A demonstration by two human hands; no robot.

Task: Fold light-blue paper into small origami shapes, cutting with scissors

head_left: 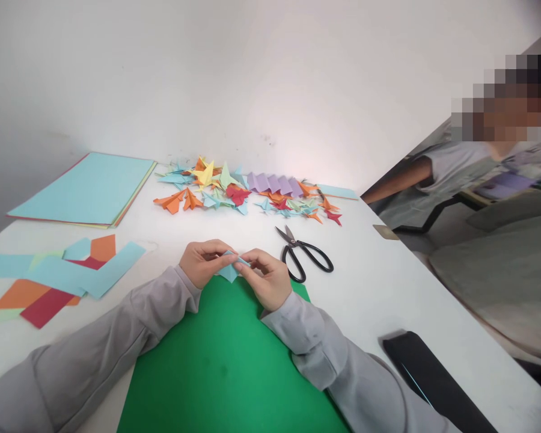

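Note:
A small piece of folded light blue paper [228, 273] is pinched between both hands, above the far edge of a green sheet [225, 361]. My left hand [205, 263] grips its left side between thumb and fingers. On the other side, my right hand [268, 279] holds it with thumb and forefinger closed. Part of the paper is hidden behind the fingertips. Black-handled scissors [301, 252] lie with blades parted just right of my right hand. Folded paper figures [207, 175] in several colours lie in a group beyond the hands.
A stack of coloured paper sheets [85, 189] lies at the back left. Cut paper strips [67, 273] overlap in front of it. A dark flat object [433, 379] rests at the near right. Beyond the table's right edge, a person [460, 162] is partly in view.

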